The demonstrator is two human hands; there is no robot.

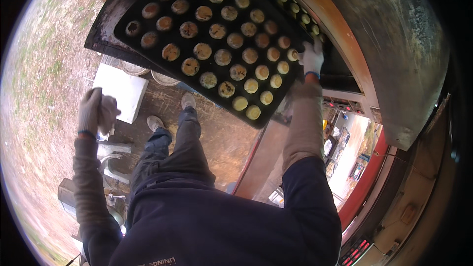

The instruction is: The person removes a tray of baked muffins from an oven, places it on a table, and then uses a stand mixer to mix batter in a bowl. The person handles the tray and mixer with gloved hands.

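A large dark baking tray [177,66] bearing several rows of round pastries [203,13] juts out in front of me, tilted in the view. Some pastries are browned, while those near the right corner look paler. My right hand [313,57], in a white glove, reaches over the tray's right end, its fingers beside a pale pastry [292,55]; whether it grips that pastry is not clear. Away to the left, my left hand [95,111], also gloved, is closed on a bunched whitish cloth or glove [108,112]. More pale pastries [305,19] lie deeper inside the oven.
The metal oven [354,40] surrounds the tray's right side, with lit red displays [343,107] below its opening. A white box [122,88] and round containers [164,78] stand below the tray at left. A red-edged panel [255,159] stands right of my legs.
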